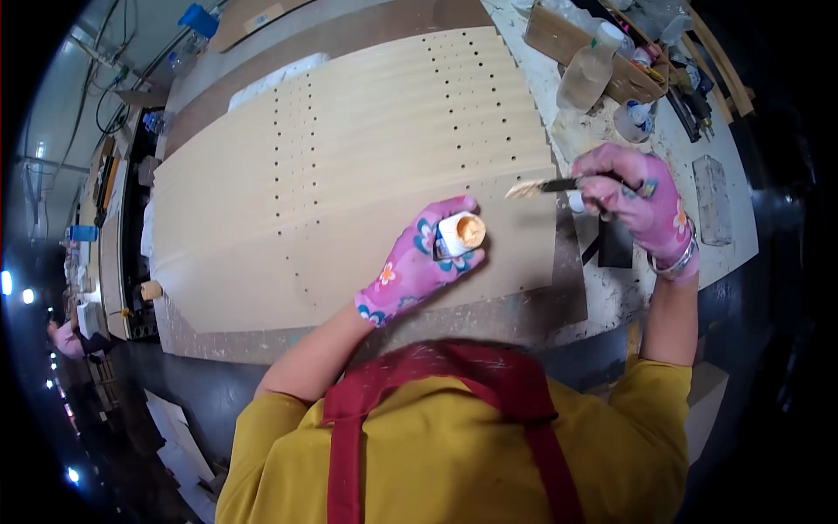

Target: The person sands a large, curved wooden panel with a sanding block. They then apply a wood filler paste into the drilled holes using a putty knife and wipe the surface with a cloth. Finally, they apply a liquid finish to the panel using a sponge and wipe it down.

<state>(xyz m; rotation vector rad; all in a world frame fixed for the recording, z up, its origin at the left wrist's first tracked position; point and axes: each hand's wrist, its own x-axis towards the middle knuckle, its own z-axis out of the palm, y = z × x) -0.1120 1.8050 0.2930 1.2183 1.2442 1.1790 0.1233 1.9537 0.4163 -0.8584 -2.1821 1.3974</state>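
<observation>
A worktable (pixel 253 347) carries a wide, pale wooden board (pixel 218 205). Over its near part, the left hand (pixel 412 267) curls half closed around a white jar (pixel 449 236), its mouth facing right, while the right hand (pixel 643 199) pinches the dark handle of a thin spreader (pixel 559 185) firmly. Beige paste (pixel 525 189) coats the spreader's tip, well apart from the jar, so this looks like a scooping or mixing step; next probably calls for a steady, light touch at the board's small dark holes (pixel 277 163)
</observation>
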